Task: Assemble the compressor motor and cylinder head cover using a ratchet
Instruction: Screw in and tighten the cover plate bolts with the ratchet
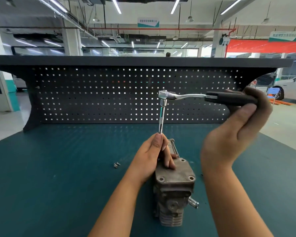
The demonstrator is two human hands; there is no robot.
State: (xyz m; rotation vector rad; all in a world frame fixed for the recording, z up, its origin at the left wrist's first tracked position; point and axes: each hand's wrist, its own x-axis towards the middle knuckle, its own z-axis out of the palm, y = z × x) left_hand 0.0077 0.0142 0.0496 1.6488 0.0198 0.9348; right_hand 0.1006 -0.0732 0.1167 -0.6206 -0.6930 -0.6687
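**Ratchet [186, 95] poised over the cylinder head cover [175, 171]**

Our right hand [237, 127] wraps its black handle; our left hand [150, 156] pinches the extension bar [161, 117] low down, tip hidden. That cover tops the compressor [171, 207] on the teal worktop [58, 168]. We judge a rear fastening is under way; next, seat the bar squarely, then swing.

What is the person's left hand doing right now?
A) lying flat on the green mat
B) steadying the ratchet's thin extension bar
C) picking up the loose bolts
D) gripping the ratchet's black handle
B: the left hand pinches the extension bar just above the cylinder head cover, while the right hand grips the ratchet by its black handle.
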